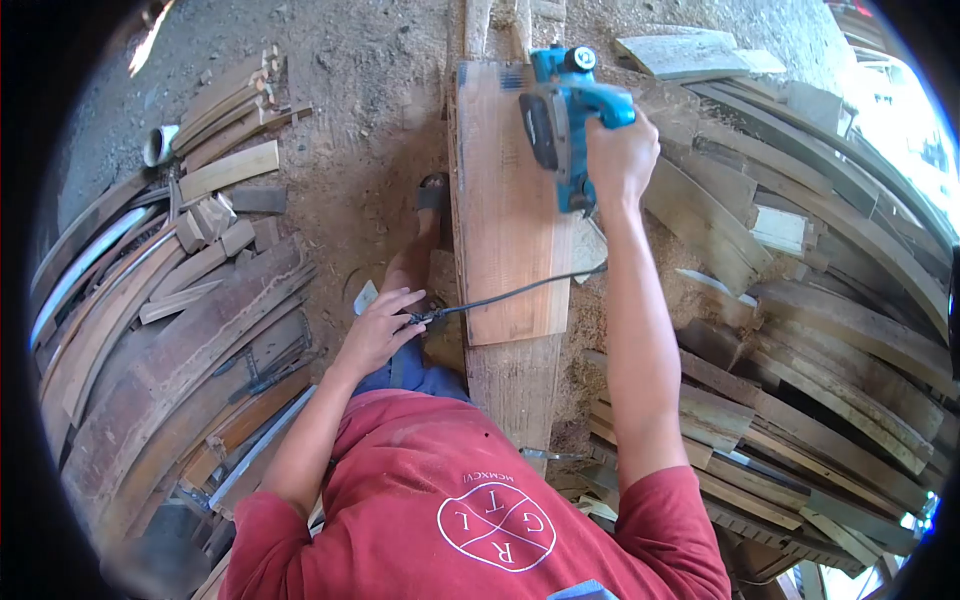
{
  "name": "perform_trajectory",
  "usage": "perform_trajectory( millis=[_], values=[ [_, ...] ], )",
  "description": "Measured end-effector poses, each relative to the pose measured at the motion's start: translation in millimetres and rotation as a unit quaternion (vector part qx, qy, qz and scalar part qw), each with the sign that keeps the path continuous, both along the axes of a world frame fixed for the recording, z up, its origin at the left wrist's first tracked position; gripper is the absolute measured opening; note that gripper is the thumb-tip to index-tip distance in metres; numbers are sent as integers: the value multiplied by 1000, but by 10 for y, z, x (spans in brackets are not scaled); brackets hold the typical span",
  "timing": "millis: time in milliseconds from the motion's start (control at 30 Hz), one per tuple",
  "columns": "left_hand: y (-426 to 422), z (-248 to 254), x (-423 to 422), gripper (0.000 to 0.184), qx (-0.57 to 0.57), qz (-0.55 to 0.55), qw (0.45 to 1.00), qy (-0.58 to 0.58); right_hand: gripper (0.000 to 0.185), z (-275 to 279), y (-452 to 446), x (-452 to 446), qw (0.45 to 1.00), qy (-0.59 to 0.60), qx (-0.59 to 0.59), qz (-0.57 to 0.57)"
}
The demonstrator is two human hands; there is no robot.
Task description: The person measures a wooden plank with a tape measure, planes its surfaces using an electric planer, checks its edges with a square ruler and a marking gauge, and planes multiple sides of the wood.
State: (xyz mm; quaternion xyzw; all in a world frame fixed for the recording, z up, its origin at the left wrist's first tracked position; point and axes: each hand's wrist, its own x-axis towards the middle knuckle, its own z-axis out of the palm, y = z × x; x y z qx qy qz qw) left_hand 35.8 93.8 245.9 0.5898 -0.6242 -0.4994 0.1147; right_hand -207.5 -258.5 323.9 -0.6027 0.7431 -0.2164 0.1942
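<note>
My right hand [622, 160] is wrapped round the rear handle of a teal electric planer [572, 130]. The planer is over the right side of a reddish-brown wooden board [505, 230], near its far end; whether its sole touches the wood I cannot tell. From the planer a dark power cord [515, 292] runs back across the board to the left. My left hand [378, 328] has this cord between its fingers, beside the board's near left edge.
The board lies on a longer plank [515, 385]. Stacked lumber [800, 340] fills the right side, with more planks and offcuts [190, 320] on the left. My sandalled foot [432, 195] stands left of the board. Sawdust and shavings cover the ground [350, 110].
</note>
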Motion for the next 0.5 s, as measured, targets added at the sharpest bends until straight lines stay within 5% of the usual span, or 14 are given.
perform_trajectory(
  millis=[300,500],
  values=[
    [-105,2,57,42,-46,104,994,-1,46,-43,-867,329,999,-3,-23,26],
    [-69,9,219,26,-78,84,992,-56,24,-118,396,-278,993,-74,1,90]
  ],
)
